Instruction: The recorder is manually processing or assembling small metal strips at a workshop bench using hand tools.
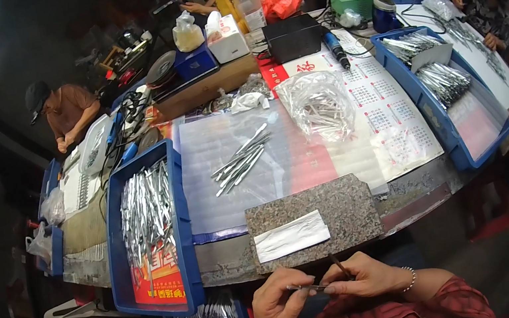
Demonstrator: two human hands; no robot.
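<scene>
Cluttered tabletop [232, 264] w/ granite slab [318, 216]; below its edge, left hand [278, 303] & right hand [362, 279] each pinch one thin metal piece [306, 288], prob. tweezers: grip near ends, keep level.

Stone slab [337, 209] at table edge; tray [182, 238] left; loose tweezers [240, 160] behind.

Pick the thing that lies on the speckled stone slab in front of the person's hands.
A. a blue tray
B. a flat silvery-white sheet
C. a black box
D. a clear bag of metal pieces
B: a flat silvery-white sheet lies on the slab, just beyond the left hand and right hand; the bag, tray and box sit elsewhere on the table.
</scene>
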